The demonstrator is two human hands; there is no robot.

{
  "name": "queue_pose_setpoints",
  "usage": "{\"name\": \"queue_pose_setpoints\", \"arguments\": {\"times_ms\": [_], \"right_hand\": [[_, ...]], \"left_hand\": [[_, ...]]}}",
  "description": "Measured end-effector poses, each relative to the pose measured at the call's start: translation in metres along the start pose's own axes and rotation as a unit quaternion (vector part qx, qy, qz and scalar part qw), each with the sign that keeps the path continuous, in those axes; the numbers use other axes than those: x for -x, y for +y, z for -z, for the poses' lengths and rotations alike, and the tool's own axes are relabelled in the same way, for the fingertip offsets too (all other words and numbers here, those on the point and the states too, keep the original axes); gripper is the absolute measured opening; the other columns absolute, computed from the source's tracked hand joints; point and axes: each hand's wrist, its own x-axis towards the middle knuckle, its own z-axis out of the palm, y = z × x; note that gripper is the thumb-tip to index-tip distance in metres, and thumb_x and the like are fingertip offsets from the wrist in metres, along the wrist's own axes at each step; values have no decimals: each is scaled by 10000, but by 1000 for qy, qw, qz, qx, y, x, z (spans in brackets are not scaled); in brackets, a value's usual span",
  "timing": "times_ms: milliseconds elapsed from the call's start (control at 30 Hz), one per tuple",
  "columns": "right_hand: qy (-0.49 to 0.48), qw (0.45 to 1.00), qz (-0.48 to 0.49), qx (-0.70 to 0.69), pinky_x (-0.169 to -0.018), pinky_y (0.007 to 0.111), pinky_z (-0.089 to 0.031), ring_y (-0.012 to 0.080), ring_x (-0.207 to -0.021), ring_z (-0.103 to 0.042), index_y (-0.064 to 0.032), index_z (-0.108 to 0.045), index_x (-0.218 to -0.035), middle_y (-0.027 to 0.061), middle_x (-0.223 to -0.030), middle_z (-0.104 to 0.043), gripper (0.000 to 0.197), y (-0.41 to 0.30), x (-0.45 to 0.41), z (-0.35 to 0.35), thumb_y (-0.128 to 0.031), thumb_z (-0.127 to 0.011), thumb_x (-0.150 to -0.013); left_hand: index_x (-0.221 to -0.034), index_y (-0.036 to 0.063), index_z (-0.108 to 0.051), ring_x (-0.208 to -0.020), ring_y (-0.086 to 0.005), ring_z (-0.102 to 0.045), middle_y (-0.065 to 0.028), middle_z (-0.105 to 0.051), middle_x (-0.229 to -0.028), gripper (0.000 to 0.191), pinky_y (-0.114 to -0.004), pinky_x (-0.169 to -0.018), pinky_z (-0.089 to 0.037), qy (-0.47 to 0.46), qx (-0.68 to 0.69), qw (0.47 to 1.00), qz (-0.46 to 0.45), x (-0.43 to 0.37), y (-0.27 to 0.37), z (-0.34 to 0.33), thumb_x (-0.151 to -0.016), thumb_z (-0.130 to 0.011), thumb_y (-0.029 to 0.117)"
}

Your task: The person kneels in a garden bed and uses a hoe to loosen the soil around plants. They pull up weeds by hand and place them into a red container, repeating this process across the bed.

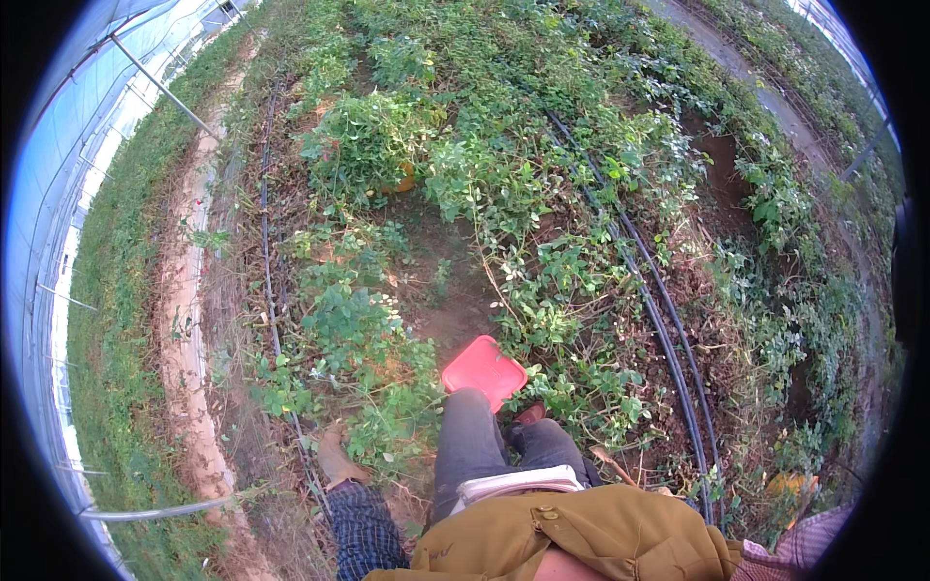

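My left hand (338, 456), in a brownish glove below a dark blue plaid sleeve, is low among leafy green plants (363, 341) on the left. Its fingers are too unclear to show a grip. My right hand is out of view; a pink checked sleeve (814, 534) shows at the lower right. A pinkish-red plastic tray or container (483, 369) lies just beyond my grey-trousered knee (472, 425), partly hidden by it. A reddish shoe (532, 414) shows beside my other knee. Folded white cloth-like material (519, 485) is at my waist.
Black irrigation hoses (668, 330) run along the right, with a thinner line (267, 254) on the left. Metal poles (163, 83) and plastic sheeting (58, 167) border the left. Orange objects sit among the leaves, one ahead (405, 179) and one lower right (788, 484).
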Motion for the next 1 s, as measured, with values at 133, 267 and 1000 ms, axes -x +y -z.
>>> {"name": "queue_pose_setpoints", "arguments": {"times_ms": [133, 267, 1000], "right_hand": [[0, 999, -28, -24, -851, 347, -515, 195, -909, -681, -128, -695, -1145, 117, -969, -708, 379, -41, -5, 9, -373, -651, -859], [7, 999, -24, -28, -860, 344, -512, 196, -920, -679, -123, -691, -1157, 121, -981, -708, 388, -66, -10, 22, -369, -652, -859], [4, 946, -225, -232, -908, 329, -495, 201, -978, -664, -98, -669, -1218, 139, -1050, -704, 440, -297, 33, 2, -349, -654, -856]], "left_hand": [[-1137, 42, -558, -939, -282, -566, -127, -575, -1070, 379, -419, -793, -476, 0, -264, 850, -455, 33, 50, -5, -799, -657, 184], [-1150, -11, -530, -998, -336, -596, -156, -588, -1035, 411, -416, -876, -468, -3, -211, 763, -611, 19, 111, -9, -776, -664, 93], [-1272, 82, -512, -1054, -328, -586, -159, -545, -1248, 561, -407, -899, -482, 113, -439, 486, -747, -218, 573, -568, -779, -752, 199]]}}
